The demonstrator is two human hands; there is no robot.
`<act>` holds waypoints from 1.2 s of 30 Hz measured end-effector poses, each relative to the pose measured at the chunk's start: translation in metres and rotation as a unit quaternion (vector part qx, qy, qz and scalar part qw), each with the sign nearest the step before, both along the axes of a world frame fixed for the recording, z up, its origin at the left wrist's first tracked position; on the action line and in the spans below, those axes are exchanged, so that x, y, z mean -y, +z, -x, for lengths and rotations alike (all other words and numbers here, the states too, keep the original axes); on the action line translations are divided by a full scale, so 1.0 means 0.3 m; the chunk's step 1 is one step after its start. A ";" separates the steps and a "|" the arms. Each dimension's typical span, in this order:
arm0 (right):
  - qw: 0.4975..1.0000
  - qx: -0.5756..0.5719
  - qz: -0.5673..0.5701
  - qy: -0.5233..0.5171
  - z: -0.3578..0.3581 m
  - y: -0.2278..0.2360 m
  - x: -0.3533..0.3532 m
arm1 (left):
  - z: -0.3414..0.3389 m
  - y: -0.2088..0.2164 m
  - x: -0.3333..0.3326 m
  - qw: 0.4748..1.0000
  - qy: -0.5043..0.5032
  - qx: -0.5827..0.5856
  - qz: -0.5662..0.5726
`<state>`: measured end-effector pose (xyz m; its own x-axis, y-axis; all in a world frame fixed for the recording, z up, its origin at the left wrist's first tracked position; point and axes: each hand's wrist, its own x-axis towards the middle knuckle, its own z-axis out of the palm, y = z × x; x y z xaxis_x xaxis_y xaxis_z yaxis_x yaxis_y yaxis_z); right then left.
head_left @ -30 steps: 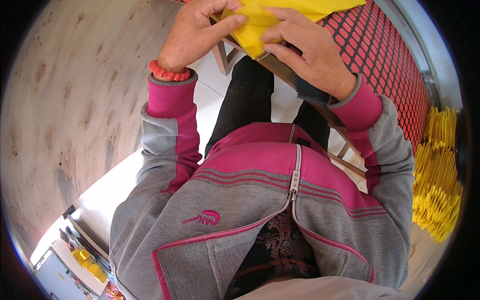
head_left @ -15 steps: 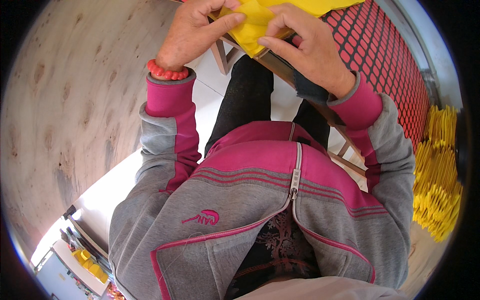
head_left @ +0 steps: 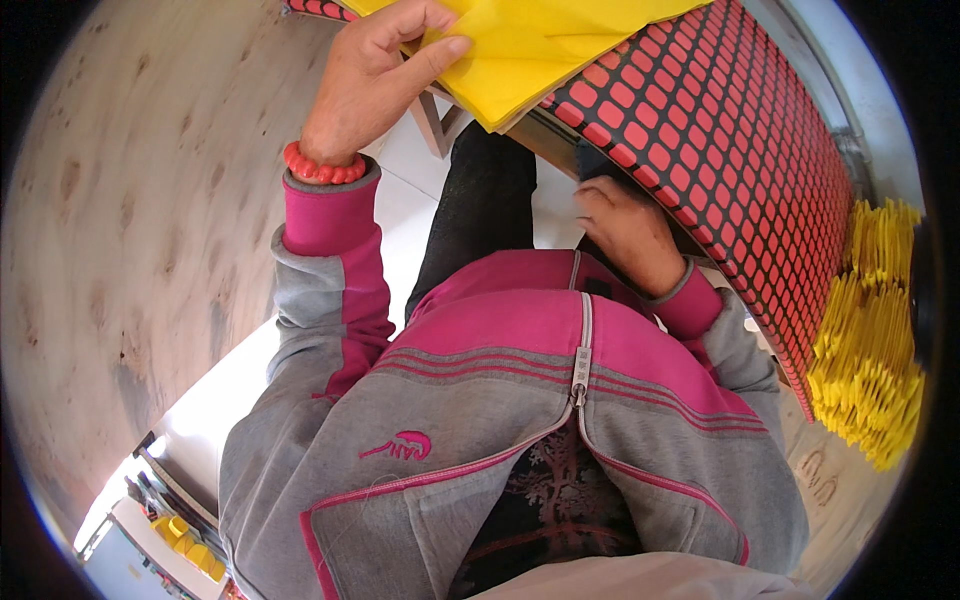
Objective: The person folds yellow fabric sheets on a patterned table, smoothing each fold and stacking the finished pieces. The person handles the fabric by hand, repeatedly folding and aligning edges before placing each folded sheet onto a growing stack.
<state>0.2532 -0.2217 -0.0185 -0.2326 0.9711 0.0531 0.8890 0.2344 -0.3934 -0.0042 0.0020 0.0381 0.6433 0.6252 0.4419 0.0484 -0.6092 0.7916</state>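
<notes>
A stack of thin yellow sheets (head_left: 535, 60) lies at the top of the view, one corner jutting past the table edge toward me. My left hand (head_left: 372, 82), with a red beaded bracelet at its wrist, pinches the left edge of the top sheet between thumb and fingers. Lower down, my right hand (head_left: 635, 232) is beside the table's near edge, above my lap. Its fingers are loosely bent and a little apart, with nothing visible in them. Dark cloth (head_left: 598, 165) hangs just beyond those fingers, under the table edge.
The table (head_left: 700, 130) has a red-and-black patterned cover and runs along my right. Bundles of folded yellow pieces (head_left: 868, 330) are piled at the far right. A pale wooden board (head_left: 170, 200) fills the left side. Shelving with yellow items (head_left: 188, 545) stands at the lower left.
My right hand has let go of the yellow sheets and dropped toward my lap beside the table edge. My left hand keeps its pinch, and the sheets lie flatter.
</notes>
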 end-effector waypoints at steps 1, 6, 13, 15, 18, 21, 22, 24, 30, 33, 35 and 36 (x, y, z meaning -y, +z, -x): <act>0.999 0.024 -0.044 -0.003 -0.033 -0.053 0.016 | -0.001 -0.003 0.001 1.000 0.009 -0.001 0.007; 0.987 0.114 -0.106 -0.044 -0.141 -0.189 0.042 | -0.014 -0.007 0.015 1.000 0.015 0.014 0.022; 0.971 0.130 -0.186 -0.078 -0.155 -0.170 0.012 | -0.011 0.007 0.033 1.000 0.015 0.000 -0.002; 0.967 0.153 -0.189 -0.082 -0.152 -0.172 0.016 | -0.008 0.013 0.043 1.000 0.009 -0.005 -0.014; 0.970 0.154 -0.165 -0.088 -0.151 -0.184 0.025 | -0.007 0.023 0.053 1.000 -0.003 -0.011 -0.024; 0.977 0.062 -0.190 -0.067 -0.152 -0.197 0.022 | -0.006 0.029 0.055 1.000 -0.015 -0.013 -0.003; 0.981 0.078 -0.164 -0.069 -0.155 -0.197 0.022 | -0.006 0.029 0.053 1.000 -0.020 -0.012 -0.004; 0.984 0.101 -0.132 -0.068 -0.157 -0.194 0.022 | -0.005 0.024 0.050 1.000 -0.026 -0.008 -0.007; 0.979 0.158 -0.101 -0.086 -0.149 -0.187 0.022 | -0.001 0.012 0.049 1.000 -0.029 0.001 0.000; 0.977 0.166 -0.102 -0.085 -0.150 -0.194 0.018 | -0.003 0.015 0.051 1.000 -0.027 0.008 0.000; 0.984 0.135 -0.080 -0.084 -0.155 -0.198 0.022 | -0.006 0.017 0.054 1.000 -0.029 0.011 0.000; 0.986 0.120 -0.069 -0.092 -0.155 -0.202 0.024 | -0.007 0.018 0.055 0.999 -0.031 0.014 0.002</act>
